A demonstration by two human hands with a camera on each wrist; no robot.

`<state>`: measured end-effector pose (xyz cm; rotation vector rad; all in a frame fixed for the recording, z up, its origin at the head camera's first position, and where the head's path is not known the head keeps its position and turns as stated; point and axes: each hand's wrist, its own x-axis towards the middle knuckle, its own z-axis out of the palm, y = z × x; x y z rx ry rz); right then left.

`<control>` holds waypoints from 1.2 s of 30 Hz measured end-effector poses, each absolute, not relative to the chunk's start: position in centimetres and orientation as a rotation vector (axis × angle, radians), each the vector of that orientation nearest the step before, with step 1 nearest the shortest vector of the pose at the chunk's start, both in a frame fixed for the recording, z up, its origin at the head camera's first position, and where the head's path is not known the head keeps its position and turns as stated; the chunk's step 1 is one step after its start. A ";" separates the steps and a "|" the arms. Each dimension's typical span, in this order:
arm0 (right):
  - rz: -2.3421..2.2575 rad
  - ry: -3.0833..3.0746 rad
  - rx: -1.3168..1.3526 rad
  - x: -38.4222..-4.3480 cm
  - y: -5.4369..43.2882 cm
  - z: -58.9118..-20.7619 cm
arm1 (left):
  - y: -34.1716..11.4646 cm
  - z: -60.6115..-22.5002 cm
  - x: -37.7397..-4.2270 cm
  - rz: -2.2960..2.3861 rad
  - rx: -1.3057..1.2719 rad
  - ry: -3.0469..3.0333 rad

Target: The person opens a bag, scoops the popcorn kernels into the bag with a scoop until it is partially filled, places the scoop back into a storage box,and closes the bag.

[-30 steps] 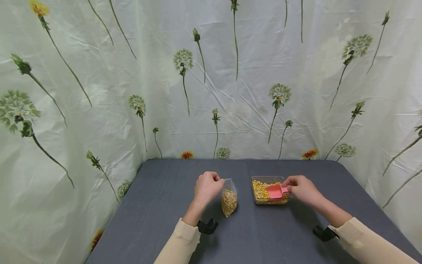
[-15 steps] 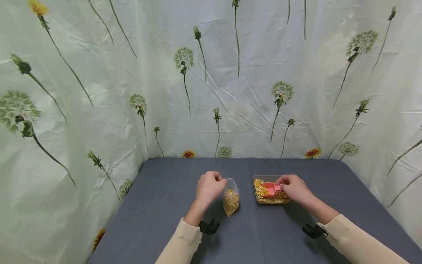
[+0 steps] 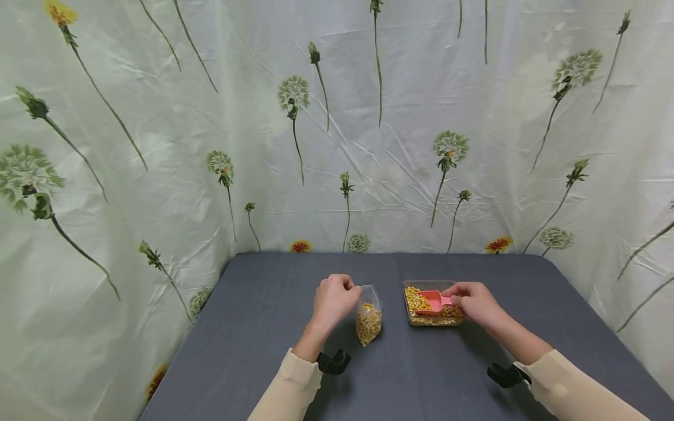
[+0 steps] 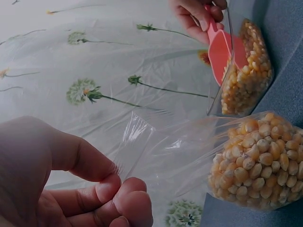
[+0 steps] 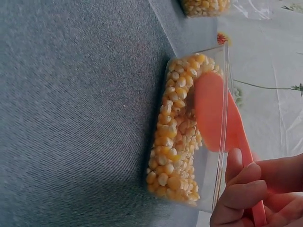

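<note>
My left hand (image 3: 334,299) pinches the top edge of a clear plastic bag (image 4: 165,146) between thumb and forefinger. Corn kernels (image 4: 258,165) fill the lower part of the bag, which stands on the table. In my right hand (image 3: 475,301) is the handle of a pink scoop (image 3: 433,301), gripped between thumb and fingers. The scoop's bowl is tilted down into the kernels (image 5: 173,137) inside a clear rectangular container (image 3: 429,285), to the right of the bag. In the right wrist view the container's wall stands before part of the scoop.
Both things stand on a dark grey table (image 3: 274,327). A white curtain (image 3: 253,117) printed with dandelions hangs behind its far edge. Black wrist mounts (image 3: 334,362) sit at both cuffs, low over the table.
The right hand moved the scoop leftward into the container's kernels, then slightly back to the right. The left hand keeps its pinch on the bag, nearly still.
</note>
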<state>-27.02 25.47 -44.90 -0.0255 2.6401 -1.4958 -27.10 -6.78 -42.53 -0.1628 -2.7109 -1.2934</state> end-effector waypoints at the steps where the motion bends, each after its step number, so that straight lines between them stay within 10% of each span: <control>1: -1.514 2.626 -0.018 -26.9 25.5 -44.9 | -6.8 -42.5 -27.1 -1.293 -0.168 -2.710; 36: -1.815 2.461 0.205 -24.6 26.5 -45.5 | -6.7 -42.7 -26.8 -1.329 -0.239 -2.662</control>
